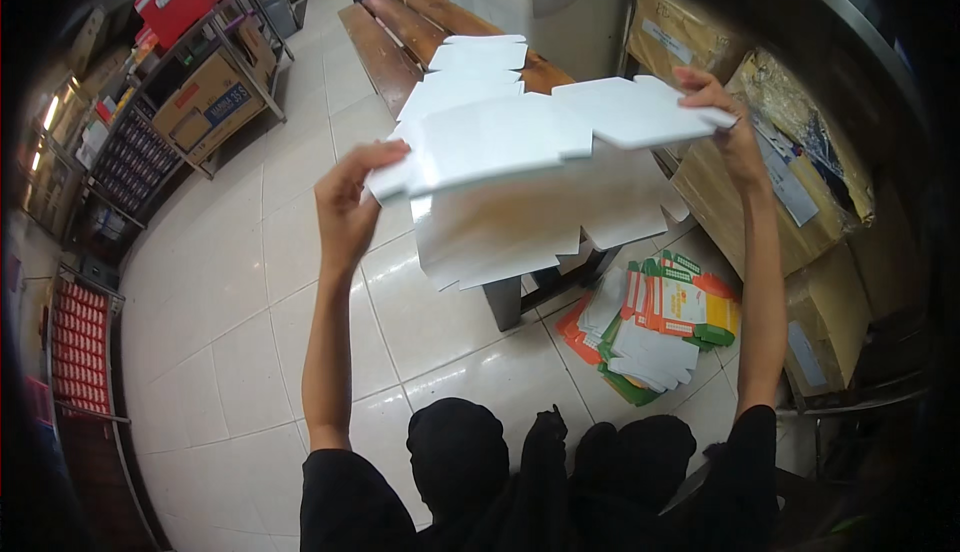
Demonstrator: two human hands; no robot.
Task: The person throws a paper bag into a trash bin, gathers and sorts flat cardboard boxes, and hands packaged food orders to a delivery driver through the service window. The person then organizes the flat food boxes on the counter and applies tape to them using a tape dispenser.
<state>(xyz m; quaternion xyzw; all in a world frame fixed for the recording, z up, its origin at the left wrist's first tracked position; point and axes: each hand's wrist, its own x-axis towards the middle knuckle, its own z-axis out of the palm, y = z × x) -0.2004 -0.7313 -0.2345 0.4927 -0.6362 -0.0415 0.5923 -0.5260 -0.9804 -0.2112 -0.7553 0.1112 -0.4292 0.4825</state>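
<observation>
Both my hands hold a stack of flat, die-cut white carton blanks (502,136) at opposite ends, tilted above the wooden bench. My left hand (349,196) pinches the left tab between thumb and fingers. At the other end, my right hand (716,117) grips the right flap; motion blurs its fingers slightly. Beneath the held stack lie more white blanks (510,233) at the near end of the bench. White flaps (480,57) extend toward the far side, and I cannot tell which layer they belong to.
Printed orange, green and white carton blanks (652,319) lie in a loose pile on the tiled floor (480,372). The slatted wooden bench (390,27) reaches away from me. Wrapped cardboard boxes (765,207) stand at right. Left, metal shelving (247,72) carries a red cooler box (176,1).
</observation>
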